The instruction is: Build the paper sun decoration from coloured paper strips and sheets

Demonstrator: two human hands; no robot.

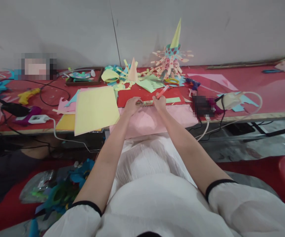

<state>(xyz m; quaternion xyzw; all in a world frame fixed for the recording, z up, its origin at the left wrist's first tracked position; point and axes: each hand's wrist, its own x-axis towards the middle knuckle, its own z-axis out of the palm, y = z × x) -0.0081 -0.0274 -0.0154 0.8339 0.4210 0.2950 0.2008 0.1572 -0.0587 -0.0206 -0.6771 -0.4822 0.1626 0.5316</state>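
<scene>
Between my hands a narrow patterned strip (147, 103) lies over the front edge of a red sheet (125, 96). The fingers of my left hand (133, 104) are closed on the strip's left end. My right hand (159, 101) is closed round a pink-red pen-like stick (162, 92), and its lower side rests by the strip's right end. A pale green strip (173, 100) extends to the right of that hand. Pink paper (149, 121) lies under my wrists, at the table's front edge. A large yellow sheet (96, 110) is left of my left hand.
Behind my hands stand paper cone figures (173, 56) and yellow-handled scissors (171, 81). A tray (84, 80) of cut pieces and a yellow glue gun (29, 96) are to the left. White plugs (228, 100) and cables lie right. A person's leg (38, 151) shows at lower left.
</scene>
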